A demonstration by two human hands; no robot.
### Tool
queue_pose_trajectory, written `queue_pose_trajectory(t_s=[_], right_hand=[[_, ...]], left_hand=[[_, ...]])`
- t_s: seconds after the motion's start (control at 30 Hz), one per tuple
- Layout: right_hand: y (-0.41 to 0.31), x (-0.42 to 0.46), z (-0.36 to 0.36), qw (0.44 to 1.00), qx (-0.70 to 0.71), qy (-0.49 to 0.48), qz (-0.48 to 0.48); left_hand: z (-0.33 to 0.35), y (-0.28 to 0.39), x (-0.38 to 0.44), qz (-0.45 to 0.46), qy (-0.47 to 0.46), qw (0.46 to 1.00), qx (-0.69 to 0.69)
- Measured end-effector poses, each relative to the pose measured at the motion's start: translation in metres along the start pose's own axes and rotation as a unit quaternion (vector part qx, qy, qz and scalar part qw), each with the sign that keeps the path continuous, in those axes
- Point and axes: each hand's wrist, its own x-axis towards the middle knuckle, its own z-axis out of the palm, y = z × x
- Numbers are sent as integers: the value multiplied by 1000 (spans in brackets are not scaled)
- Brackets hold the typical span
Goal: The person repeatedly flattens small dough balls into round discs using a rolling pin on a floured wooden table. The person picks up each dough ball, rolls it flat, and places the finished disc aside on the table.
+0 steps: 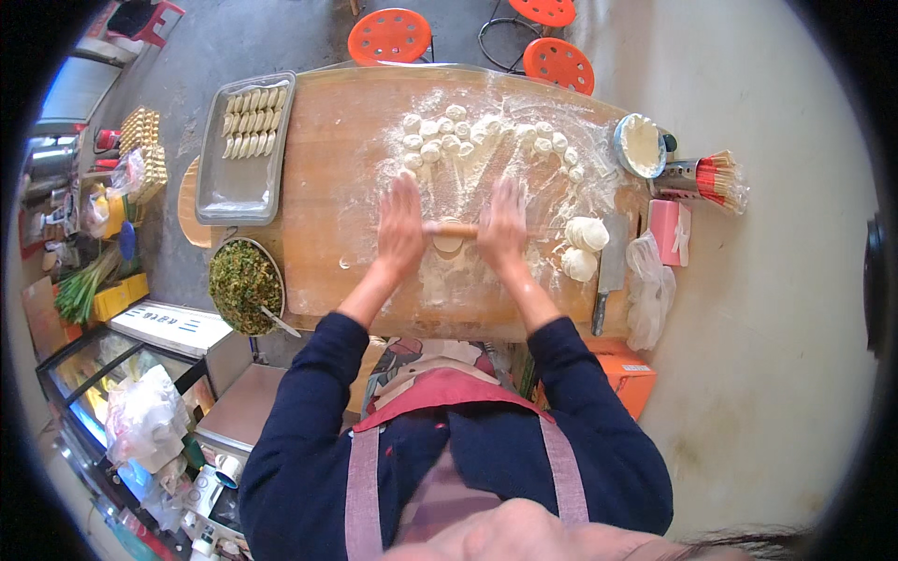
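A wooden rolling pin lies across a small round dough wrapper on the floured wooden board. My left hand presses on the pin's left end with its palm, fingers stretched forward. On the right end rests my right hand in the same way, slightly blurred. Beyond both hands, several floured dough pieces are scattered in loose flour. Rolled wrappers sit in two stacks, a rear stack and a front stack, to the right of my right hand. Beside them lies a cleaver.
A plastic tray with rows of dumplings stands at the back left. Nearer is a bowl of chopped green filling with a metal utensil. On the right are a flour bowl, chopsticks, a pink box and a plastic bag.
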Motion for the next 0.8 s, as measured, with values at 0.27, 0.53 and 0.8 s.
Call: queue_pose_trajectory(t_s=[0.27, 0.53, 0.8], right_hand=[[-14, 24, 0, 997, 57, 55, 21], [-13, 34, -2, 995, 54, 69, 37], [-14, 35, -6, 987, 146, 70, 5]], left_hand=[[3, -15, 18, -35, 36, 997, 51], [-3, -13, 25, -77, 55, 995, 40], [-3, -22, 26, -83, 113, 990, 17]])
